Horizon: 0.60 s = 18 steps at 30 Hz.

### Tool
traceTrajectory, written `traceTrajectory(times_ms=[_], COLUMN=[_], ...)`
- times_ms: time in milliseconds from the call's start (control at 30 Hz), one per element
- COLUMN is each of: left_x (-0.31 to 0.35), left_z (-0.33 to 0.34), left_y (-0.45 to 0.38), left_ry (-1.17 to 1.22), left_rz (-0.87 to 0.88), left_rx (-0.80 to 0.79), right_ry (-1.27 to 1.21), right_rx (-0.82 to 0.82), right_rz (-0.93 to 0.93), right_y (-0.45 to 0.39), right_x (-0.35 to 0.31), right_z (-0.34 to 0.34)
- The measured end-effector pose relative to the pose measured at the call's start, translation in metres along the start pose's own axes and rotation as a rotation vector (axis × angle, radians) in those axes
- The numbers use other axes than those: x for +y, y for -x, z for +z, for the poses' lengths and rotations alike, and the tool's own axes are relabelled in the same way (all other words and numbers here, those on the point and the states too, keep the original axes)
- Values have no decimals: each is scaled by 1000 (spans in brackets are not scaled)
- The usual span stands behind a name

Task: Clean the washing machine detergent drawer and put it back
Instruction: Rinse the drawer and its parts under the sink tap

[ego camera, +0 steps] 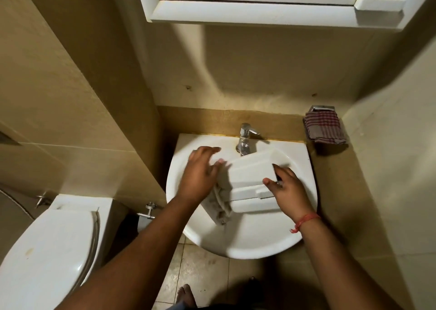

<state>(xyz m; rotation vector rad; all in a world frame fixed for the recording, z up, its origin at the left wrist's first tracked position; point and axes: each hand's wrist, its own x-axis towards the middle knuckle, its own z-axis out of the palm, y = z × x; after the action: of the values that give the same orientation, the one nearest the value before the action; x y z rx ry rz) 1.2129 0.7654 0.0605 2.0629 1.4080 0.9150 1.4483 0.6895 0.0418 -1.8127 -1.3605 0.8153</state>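
I am looking down from the head camera into a small beige-tiled bathroom. Straight below me is a white sink (240, 241) with a chrome tap (245, 138) at its back edge. The white plastic detergent drawer (250, 177) lies in the sink basin, tilted, with its far end just beneath the tap and its front panel toward me.

My right hand (286, 187) is on the drawer's right side. Its thumb presses on the near face and its fingers curl around the far right edge, so it grips the drawer. A red thread (305, 220) is tied around that wrist.

My left hand (200, 170) reaches over the left side of the basin with its fingers spread and mostly straight, the fingertips blurred near the drawer's left end. I cannot tell if they touch it. Beneath this hand, a crumpled greyish cloth (220, 203) lies against the left side of the drawer; I cannot tell whether the hand has hold of it.

On the ledge to the right of the sink, well apart from the drawer, a red-and-white checked cloth (324, 127) hangs over a small metal holder. At the lower left is a white toilet (47, 250) with its lid closed. Above, a white-framed cabinet (259, 10) is mounted on the wall. My bare toes (186, 295) show on the tiled floor at the bottom edge.
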Motion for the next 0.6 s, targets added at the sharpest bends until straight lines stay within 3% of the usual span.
traceTrajectory(times_ms=[67,133,200,267,333,467,600], left_x=[-18,-33,-41,-39,-33,-25,-21], left_z=[-7,-11,-10,-4,5,16,12], left_y=[10,20,28,34,37,24,10], left_ry=[28,144,363,505,438,206,174], left_rz=[-95,-287,-516,-636,-571,-523,-547], left_rx=[151,185,19,-268,-388,-359,-432], right_ry=[-66,-164,-222,-260,-290,-141,-150], right_rx=[9,-12,-38,-81,-92,-124,-220], right_rz=[121,266,373,488,564,609,718], right_y=[-1,-3,-9,-17,-28,-47,-55], right_x=[11,18,21,25,29,22,28], right_z=[-2,-1,4,12,18,17,15])
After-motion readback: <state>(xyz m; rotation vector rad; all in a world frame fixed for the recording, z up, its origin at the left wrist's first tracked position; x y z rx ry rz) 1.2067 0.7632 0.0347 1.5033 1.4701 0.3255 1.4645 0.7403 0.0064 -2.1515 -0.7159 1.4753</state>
